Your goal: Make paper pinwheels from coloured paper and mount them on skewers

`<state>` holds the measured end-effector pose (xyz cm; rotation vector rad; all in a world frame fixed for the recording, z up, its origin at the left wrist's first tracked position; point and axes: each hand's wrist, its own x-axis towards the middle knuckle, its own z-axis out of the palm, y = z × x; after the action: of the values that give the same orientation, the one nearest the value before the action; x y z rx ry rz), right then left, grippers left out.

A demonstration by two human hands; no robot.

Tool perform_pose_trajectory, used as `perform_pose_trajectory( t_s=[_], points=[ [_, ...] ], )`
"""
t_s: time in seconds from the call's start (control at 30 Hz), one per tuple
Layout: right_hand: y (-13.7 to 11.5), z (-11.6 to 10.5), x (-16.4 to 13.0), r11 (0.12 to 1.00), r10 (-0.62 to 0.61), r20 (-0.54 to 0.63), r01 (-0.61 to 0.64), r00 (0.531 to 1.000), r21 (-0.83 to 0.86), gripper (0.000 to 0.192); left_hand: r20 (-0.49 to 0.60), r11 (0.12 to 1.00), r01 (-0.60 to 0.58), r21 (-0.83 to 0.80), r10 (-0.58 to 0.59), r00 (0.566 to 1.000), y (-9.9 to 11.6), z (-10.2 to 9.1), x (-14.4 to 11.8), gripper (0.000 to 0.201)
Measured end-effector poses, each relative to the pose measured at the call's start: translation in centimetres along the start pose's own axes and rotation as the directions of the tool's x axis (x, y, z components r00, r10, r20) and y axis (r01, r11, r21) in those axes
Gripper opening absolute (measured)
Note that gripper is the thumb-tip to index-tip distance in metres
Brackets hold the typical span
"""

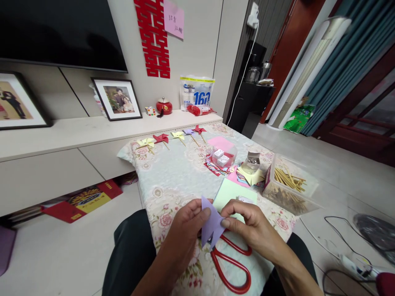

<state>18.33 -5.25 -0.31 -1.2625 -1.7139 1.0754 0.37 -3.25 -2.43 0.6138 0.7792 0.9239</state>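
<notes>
A piece of purple paper (211,225) with cut, pointed flaps is held up between my two hands. My left hand (191,220) pinches its left side, thumb in front. At its right edge, the thumb and fingers of my right hand (247,220) are pressed together on the paper. Just below lies a pair of scissors (233,271) with red handles, its blades hidden behind the paper. Behind my right hand is a stack of pale green paper (230,191). Several finished paper pinwheels (161,138) on sticks lie along the table's far edge.
A clear tub (288,193) of wooden sticks stands at the table's right side. Near it are a small open box of pins (252,160), a round clear container (226,158) and colourful paper pieces (216,167). Behind stands a white cabinet (70,137). Cables and a power strip (354,265) lie on the floor.
</notes>
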Motion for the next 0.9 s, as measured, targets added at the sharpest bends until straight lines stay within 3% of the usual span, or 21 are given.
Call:
perform_pose_trajectory(
  t_s=[0.17, 0.37, 0.5, 0.67, 0.8, 0.9],
  points=[
    [0.1, 0.2, 0.1, 0.997, -0.072, -0.027, 0.072, 0.997, -0.022, 0.006, 0.095, 0.998, 0.042, -0.05, -0.037, 0.995, 0.2, -0.1, -0.2, 0.033],
    [0.0, 0.1, 0.0, 0.971, -0.218, 0.008, 0.218, 0.976, -0.098, 0.023, 0.176, 0.995, 0.091, -0.028, -0.085, 0.981, 0.3, 0.0, -0.1, 0.037],
    [-0.1, -0.1, 0.0, 0.969, -0.218, 0.039, 0.222, 0.975, -0.109, 0.016, 0.135, 0.994, 0.106, 0.026, -0.108, 0.985, 0.2, 0.0, 0.1, 0.034],
    [-0.1, -0.1, 0.0, 0.975, -0.202, -0.037, 0.197, 0.979, -0.106, 0.004, 0.089, 0.995, 0.097, 0.036, -0.1, 0.991, 0.0, -0.4, 0.1, 0.046],
    [0.2, 0.0, 0.1, 0.99, -0.139, -0.128, 0.135, 0.982, -0.037, 0.009, -0.013, 0.992, 0.056, 0.117, -0.055, 0.998, 0.3, -0.9, 0.0, 0.047],
    [0.8, 0.4, 0.1, 0.998, -0.02, -0.206, 0.033, 0.978, 0.061, 0.018, -0.047, 0.992, 0.011, 0.127, -0.005, 0.999, 0.0, -1.3, 0.1, 0.069]
  ],
)
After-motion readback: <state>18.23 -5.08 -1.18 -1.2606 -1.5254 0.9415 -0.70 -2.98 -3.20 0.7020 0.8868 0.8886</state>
